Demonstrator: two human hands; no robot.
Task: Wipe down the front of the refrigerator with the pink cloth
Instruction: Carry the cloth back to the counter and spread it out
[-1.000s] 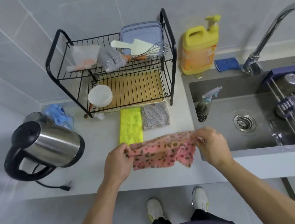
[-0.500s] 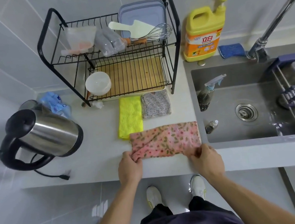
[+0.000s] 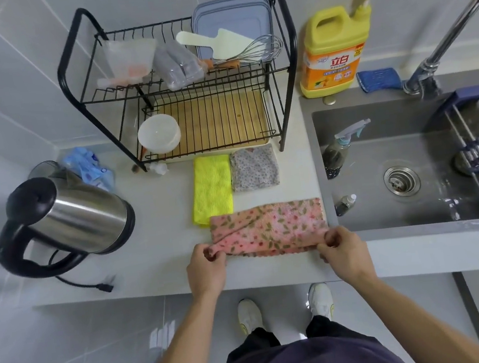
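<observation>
The pink flowered cloth (image 3: 271, 227) lies folded on the pale countertop (image 3: 157, 260), its right end over the sink's edge. My left hand (image 3: 205, 268) pinches its near left corner. My right hand (image 3: 345, 251) pinches its near right corner. Both hands sit at the counter's front edge. No refrigerator is in view.
A yellow cloth (image 3: 212, 189) and a grey patterned cloth (image 3: 254, 167) lie just behind the pink one. A steel kettle (image 3: 67, 217) with its cord stands at the left. A black dish rack (image 3: 190, 87), a yellow detergent bottle (image 3: 333, 46) and the sink (image 3: 411, 166) with bottles fill the back and right.
The pink cloth was held up stretched between both hands; it now lies folded on the counter. Both hands have come down toward the front edge, still pinching its corners.
</observation>
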